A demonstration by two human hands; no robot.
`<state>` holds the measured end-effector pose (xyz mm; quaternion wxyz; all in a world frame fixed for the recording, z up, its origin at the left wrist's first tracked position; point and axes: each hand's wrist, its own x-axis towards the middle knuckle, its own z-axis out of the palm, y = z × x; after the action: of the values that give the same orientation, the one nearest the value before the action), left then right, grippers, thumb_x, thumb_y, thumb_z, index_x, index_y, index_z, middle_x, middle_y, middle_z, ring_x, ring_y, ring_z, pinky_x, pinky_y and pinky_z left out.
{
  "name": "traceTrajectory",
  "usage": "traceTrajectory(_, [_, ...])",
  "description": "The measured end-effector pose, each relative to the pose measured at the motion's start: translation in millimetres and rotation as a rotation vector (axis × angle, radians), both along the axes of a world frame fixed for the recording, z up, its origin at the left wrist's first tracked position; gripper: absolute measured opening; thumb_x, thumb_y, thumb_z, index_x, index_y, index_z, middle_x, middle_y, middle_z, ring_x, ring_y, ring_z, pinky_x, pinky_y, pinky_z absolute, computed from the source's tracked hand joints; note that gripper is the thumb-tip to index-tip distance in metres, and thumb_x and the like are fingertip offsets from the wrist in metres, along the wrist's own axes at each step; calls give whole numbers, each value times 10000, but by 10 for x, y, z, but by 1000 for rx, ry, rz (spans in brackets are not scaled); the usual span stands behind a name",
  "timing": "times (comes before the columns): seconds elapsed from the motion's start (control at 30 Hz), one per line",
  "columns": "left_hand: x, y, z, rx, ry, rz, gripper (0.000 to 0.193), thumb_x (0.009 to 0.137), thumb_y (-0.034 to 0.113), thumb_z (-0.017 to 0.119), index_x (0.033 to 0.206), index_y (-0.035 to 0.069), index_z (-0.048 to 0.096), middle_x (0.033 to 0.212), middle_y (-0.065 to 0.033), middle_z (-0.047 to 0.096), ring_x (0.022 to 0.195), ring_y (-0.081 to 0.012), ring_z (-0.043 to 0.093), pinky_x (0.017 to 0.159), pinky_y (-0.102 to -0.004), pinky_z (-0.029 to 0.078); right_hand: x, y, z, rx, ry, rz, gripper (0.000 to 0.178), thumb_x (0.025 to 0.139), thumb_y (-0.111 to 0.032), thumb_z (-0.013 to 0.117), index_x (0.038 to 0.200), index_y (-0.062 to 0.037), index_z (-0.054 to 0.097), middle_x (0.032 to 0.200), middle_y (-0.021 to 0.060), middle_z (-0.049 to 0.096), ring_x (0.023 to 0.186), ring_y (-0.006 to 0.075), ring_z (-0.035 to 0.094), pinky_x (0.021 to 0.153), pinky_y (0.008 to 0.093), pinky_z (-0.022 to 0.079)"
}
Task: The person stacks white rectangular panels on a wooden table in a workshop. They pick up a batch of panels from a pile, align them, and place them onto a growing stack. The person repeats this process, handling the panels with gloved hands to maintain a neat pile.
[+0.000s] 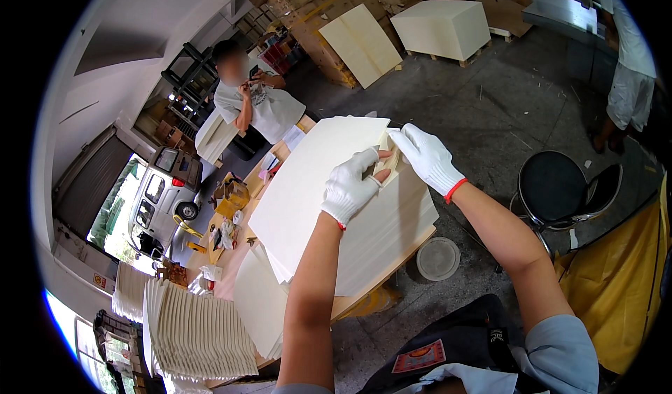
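A thick stack of large cream-white sheets [315, 163] lies on the wooden table in front of me. My left hand [350, 184], in a white glove with bare thumb and finger tips, rests over the stack near its far right edge. Its thumb and forefinger are apart, touching the sheets' edge. At the far right corner, my right hand [425, 157], in a white glove with a red cuff, is closed on the lifted sheet edges. The right fingertips are partly hidden behind the sheets. Beneath the hands the stack's layered side shows.
More sheets lie in wavy piles [203, 331] at the left. Tools and a yellow box [231, 194] sit along the table. A person [255, 103] stands beyond it. On the right are a black stool [553, 187] and a round lidded bucket [438, 259]; another person [630, 79] stands farther off.
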<state>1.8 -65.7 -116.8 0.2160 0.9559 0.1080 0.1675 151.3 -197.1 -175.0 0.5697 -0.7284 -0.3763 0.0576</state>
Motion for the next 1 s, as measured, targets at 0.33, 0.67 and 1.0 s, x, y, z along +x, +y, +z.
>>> traceTrajectory(0.33, [-63, -16, 12, 108, -139, -46, 320, 1029, 108, 548, 1281, 165, 737, 942, -156, 709, 819, -273, 681, 801, -356, 543, 121, -307, 97, -376, -687, -40, 424, 1001, -510, 589, 905, -100, 639, 844, 101, 717, 810, 327, 704, 698, 456, 536])
traceTrajectory(0.67, [-41, -31, 36, 106, -44, -4, 273, 989, 180, 649, 1242, 155, 749, 803, -115, 680, 703, -186, 647, 713, -346, 530, 37, -47, 65, 21, -40, 68, 417, 1043, -455, 543, 959, -57, 633, 856, 136, 664, 824, 324, 654, 756, 432, 487])
traceTrajectory(1.0, [-43, -18, 22, 44, -17, 27, 347, 925, 191, 769, 1268, 149, 738, 830, -70, 701, 730, -148, 658, 723, -326, 534, -47, -36, 52, 122, 162, 61, 449, 1050, -450, 566, 810, -72, 531, 695, 18, 520, 663, 118, 484, 667, 323, 417])
